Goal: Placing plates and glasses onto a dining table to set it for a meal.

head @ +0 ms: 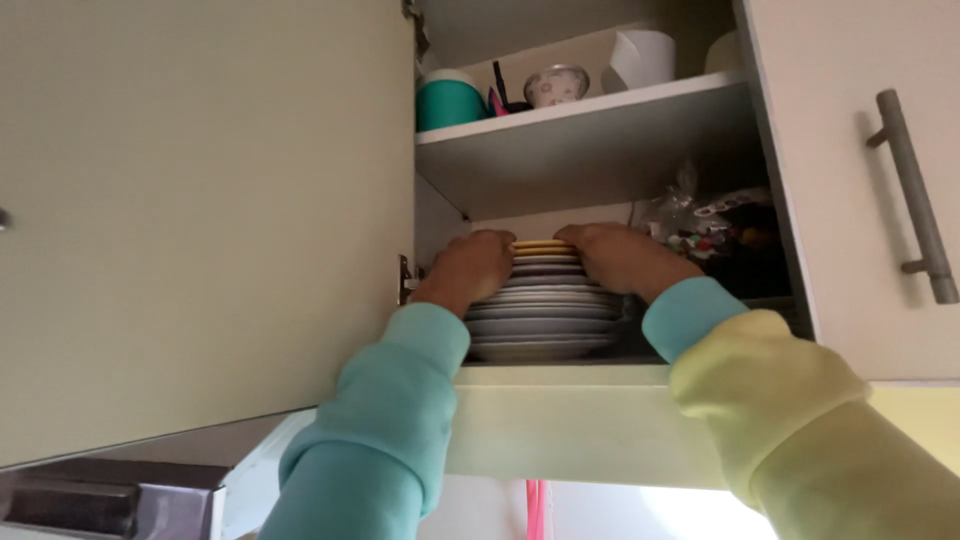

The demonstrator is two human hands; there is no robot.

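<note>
My left hand (470, 268) and right hand (618, 258) grip one yellow plate (543, 246) between them, atop one stack of grey plates (542, 315).

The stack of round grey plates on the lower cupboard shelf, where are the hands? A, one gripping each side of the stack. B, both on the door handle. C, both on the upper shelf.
A: the left hand and right hand clasp opposite sides of the stack of round grey plates.
</note>
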